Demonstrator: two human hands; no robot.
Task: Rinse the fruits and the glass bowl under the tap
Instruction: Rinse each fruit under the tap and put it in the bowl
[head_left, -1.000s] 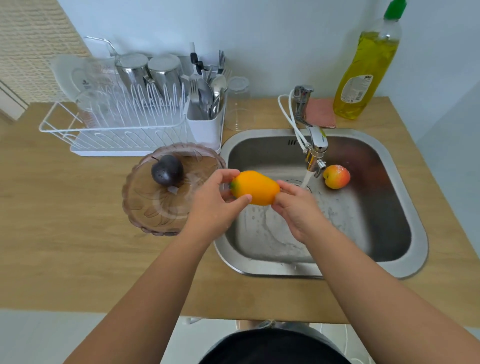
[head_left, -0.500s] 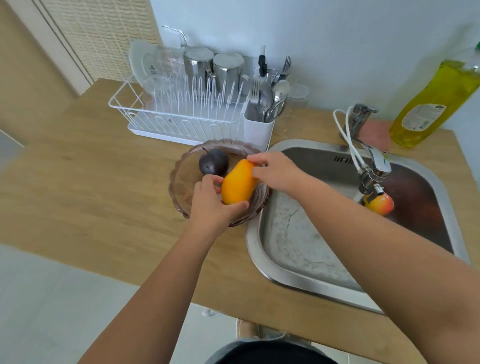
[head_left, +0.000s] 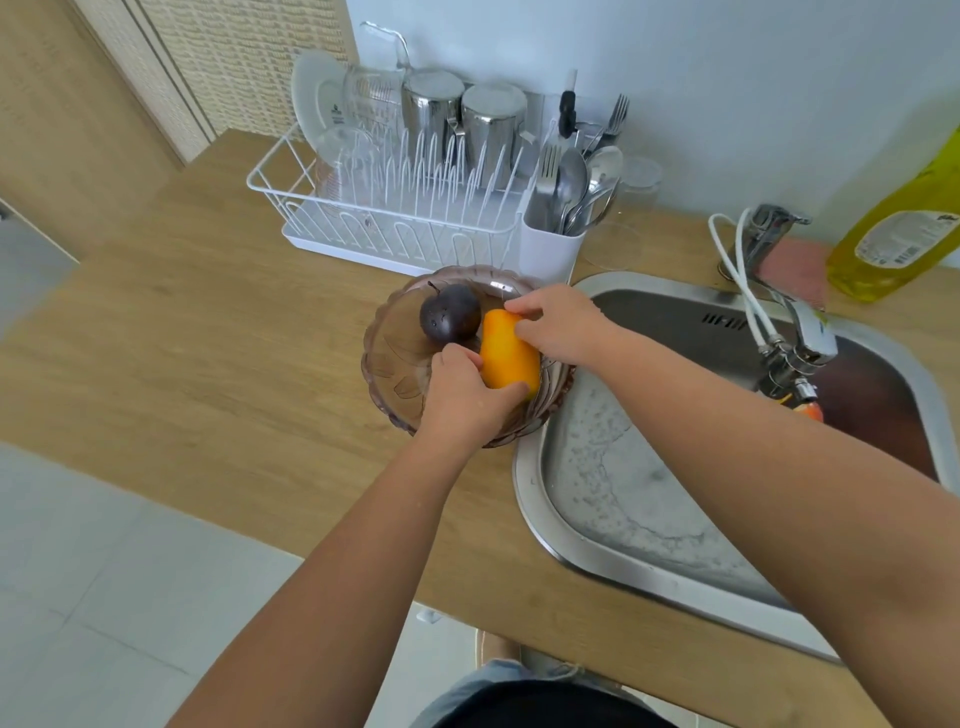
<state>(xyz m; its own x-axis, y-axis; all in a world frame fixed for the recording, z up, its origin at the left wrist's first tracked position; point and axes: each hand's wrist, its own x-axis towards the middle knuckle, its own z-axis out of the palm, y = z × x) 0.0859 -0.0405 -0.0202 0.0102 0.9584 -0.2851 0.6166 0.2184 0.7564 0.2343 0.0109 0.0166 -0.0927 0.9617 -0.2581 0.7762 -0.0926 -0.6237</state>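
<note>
Both hands hold mango (head_left: 509, 356) over glass bowl (head_left: 395, 364) at counter's sink-side edge: left hand (head_left: 462, 400) fingers curled round near end, right hand (head_left: 558, 325) fingertips pinching far end; plum (head_left: 449, 319) inside bowl, touching mango; red fruit (head_left: 811, 410) in sink (head_left: 623, 566) under tap (head_left: 795, 338)

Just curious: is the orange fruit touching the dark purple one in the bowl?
Cannot tell. In the head view the orange fruit sits right beside the dark purple fruit; no clear gap or contact shows.
</note>
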